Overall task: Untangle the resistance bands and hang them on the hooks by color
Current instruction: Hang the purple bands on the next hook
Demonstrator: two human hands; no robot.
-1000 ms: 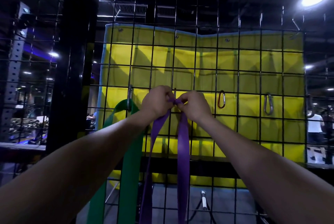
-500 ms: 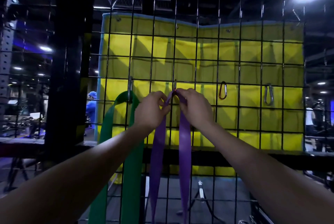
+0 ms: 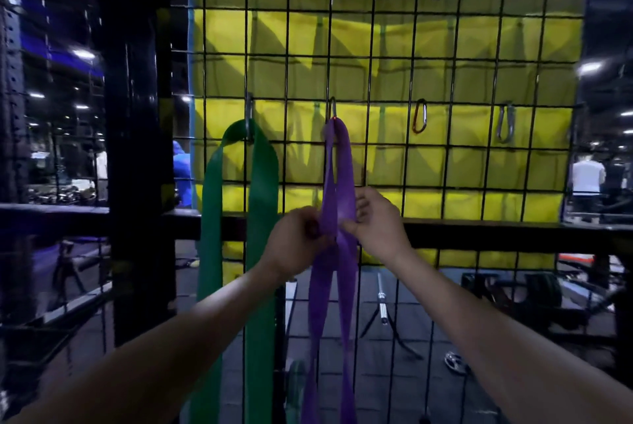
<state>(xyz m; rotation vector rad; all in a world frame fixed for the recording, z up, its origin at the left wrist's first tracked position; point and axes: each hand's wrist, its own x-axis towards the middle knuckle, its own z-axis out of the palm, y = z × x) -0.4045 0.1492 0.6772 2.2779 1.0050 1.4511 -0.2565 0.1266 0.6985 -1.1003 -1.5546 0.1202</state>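
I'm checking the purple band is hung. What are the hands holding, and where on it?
Both the left hand and the right hand pinch the purple band partway down its hanging strands, well below its carabiner.

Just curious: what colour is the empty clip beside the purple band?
Orange-red carabiner, clearest in the head view.

Purple band (image 3: 337,163): hung on silver hook (image 3: 331,107), 2 strands dropping between the fingers (image 3: 349,227), twisted below them. Green band (image 3: 262,183): left of fingers, flat loop on its hook (image 3: 249,108).
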